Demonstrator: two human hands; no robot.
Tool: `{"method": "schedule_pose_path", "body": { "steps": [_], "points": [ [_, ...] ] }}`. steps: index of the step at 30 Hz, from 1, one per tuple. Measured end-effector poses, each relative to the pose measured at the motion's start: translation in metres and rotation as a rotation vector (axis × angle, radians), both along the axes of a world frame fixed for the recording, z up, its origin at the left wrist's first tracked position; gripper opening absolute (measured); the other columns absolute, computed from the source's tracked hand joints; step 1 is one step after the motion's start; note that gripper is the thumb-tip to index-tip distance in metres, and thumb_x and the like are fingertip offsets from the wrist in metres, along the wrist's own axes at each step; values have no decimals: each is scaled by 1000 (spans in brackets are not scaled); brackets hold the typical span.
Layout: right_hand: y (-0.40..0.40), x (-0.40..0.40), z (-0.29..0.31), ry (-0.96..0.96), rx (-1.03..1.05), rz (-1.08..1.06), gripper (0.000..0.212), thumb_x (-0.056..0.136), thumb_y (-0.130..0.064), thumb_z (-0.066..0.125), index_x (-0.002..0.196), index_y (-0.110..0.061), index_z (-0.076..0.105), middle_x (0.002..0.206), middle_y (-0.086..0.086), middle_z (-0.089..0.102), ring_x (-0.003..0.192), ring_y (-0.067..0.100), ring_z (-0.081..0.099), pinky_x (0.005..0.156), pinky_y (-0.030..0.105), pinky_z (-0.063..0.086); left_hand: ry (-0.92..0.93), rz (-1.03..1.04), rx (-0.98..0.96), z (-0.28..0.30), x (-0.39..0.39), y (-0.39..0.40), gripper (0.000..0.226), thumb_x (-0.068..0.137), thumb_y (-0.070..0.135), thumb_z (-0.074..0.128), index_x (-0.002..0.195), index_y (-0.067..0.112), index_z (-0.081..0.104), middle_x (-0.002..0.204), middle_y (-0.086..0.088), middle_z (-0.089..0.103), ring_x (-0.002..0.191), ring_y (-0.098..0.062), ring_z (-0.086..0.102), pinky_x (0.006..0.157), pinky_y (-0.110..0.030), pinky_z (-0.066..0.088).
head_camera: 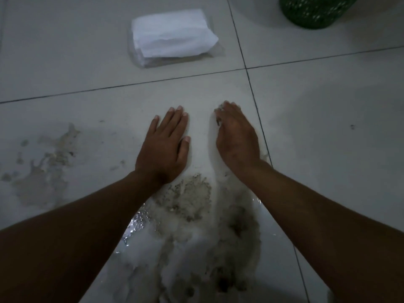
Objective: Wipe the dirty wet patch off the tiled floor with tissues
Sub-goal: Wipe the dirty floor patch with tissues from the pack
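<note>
White, soaked tissue sheet (pixel 201 136) lies spread flat on the pale glazed tiled floor (pixel 65 62), at frame centre. Its far half is clean; its near half, toward 6 o'clock, is stained grey-brown where it covers the dirty wet patch (pixel 196 226). Glints of standing water show at the sheet's 7 o'clock edge.

Left hand (pixel 164 145): released, fingers straight, palm pressing flat on the sheet. Right hand (pixel 236 136): palm down on the sheet's 3 o'clock edge, fingers slightly cupped at the far tip; I cannot tell whether they pinch the tissue or only press it.

A drier smear of grime (pixel 43 162) sits uncovered at 9 o'clock of the left hand. Spare stack of white folded tissues in a clear wrapper (pixel 172 36) lies at 12 o'clock, well apart; green mesh basket (pixel 314 12) at 1 o'clock.

Judgement: blotting stage, early. Press and hold so the tissue soaks up the water, then gather the edges inward toward the centre rather than dragging, as wet tissue tears easily. Fresh tissues will be needed for the 9 o'clock smear.
</note>
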State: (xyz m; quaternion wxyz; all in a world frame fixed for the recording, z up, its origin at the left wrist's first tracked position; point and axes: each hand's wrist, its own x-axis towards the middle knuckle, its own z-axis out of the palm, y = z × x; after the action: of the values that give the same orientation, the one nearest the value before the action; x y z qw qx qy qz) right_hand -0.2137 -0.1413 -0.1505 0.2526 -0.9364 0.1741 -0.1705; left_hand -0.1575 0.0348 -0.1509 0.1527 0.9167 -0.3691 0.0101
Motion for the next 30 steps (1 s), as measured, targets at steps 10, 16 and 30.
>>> {"method": "schedule_pose_path", "body": {
  "steps": [10,16,30],
  "points": [
    [-23,-43,-1,-133,-78,245,30,86,5,57,112,-2,71,122,13,67,119,27,60,105,38,46,-39,46,-75,3,3,-14,52,99,30,35,141,1,49,151,-14,43,143,-27,35,118,-50,23],
    [-37,-47,3,-95,-111,233,33,89,-1,50,115,-3,70,126,10,65,123,22,58,110,32,40,57,36,32,4,6,-47,62,100,36,26,154,7,25,162,-10,21,151,-23,14,123,-45,6],
    [-39,41,-2,-68,82,94,36,90,-1,43,116,1,67,128,17,63,127,29,54,114,34,33,33,96,30,-1,6,-58,58,101,33,29,152,7,29,161,-9,24,151,-21,15,122,-49,11]
  ]
}}
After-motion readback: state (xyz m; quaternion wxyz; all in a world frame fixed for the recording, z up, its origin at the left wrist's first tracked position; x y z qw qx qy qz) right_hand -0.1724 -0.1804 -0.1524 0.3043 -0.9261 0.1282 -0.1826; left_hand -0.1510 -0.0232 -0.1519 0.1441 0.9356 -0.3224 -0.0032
